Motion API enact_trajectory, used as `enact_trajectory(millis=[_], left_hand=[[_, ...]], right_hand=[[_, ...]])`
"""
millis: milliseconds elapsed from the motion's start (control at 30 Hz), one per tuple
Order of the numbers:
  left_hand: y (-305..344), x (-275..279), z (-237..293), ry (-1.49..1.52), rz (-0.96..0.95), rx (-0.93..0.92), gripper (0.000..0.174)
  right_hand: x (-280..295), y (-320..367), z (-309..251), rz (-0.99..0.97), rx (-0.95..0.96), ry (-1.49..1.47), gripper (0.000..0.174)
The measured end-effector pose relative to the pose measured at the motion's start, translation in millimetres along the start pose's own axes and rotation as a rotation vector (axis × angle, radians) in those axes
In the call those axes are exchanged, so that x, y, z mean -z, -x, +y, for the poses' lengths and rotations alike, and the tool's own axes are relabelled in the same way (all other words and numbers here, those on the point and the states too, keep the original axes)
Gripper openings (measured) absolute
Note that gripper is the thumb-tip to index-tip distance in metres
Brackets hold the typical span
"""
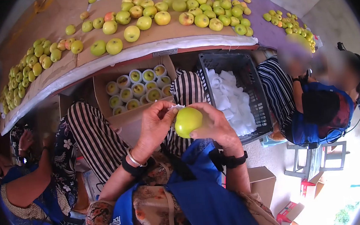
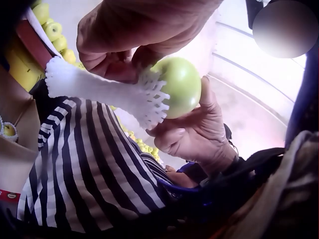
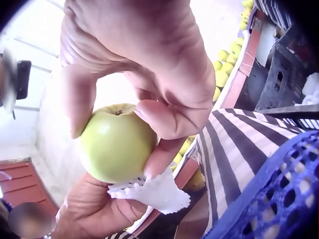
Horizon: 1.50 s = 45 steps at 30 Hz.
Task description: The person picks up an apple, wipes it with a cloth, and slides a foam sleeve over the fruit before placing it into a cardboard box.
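Observation:
In the head view a green apple (image 1: 188,122) is held up over the lap, between both hands. My right hand (image 1: 219,126) grips it, thumb and fingers on its sides; its dimpled end (image 3: 118,112) faces that hand in the right wrist view. With thumb and fingers, my left hand (image 1: 154,122) pinches a white foam net sleeve (image 2: 99,87). The sleeve's stretched, open mesh end lies against the apple's side in the left wrist view, while its narrow length hangs away from the fruit. Most of the sleeve is hidden by the left fingers in the head view.
A cardboard box (image 1: 136,112) of sleeved apples stands ahead. Beside it, a black crate (image 1: 258,89) holds white foam sleeves (image 1: 235,103). Many loose apples (image 1: 114,46) lie on the cardboard-covered table (image 1: 86,65) above. Other people sit at left (image 1: 28,186) and right (image 1: 325,104).

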<state>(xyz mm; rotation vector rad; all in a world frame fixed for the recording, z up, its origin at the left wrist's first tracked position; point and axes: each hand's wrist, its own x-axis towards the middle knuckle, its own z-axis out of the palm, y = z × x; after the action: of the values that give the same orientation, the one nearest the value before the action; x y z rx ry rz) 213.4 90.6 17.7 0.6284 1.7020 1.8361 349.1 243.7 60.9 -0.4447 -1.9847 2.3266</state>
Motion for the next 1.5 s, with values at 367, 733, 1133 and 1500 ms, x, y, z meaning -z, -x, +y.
enact_trajectory(millis=[367,733,1133,1500], left_hand=[[1,5,1,-0.145,0.031,-0.066,0.008],[1,-1,5,-0.285,0.006,-0.198,0.01],[21,-6,38,-0.437,0.137,-0.627,0.031],[13,-3,15,-0.322,0.104,-0.384,0.04]], right_hand=[[-6,-4,1,0.124,0.242,0.657,0.089],[-14,2,3,0.349,0.237,0.774,0.074],[-27,-14,7,0.52,0.304,0.338,0.075],[-37,-23,13,0.492,0.365,-0.213,0.071]])
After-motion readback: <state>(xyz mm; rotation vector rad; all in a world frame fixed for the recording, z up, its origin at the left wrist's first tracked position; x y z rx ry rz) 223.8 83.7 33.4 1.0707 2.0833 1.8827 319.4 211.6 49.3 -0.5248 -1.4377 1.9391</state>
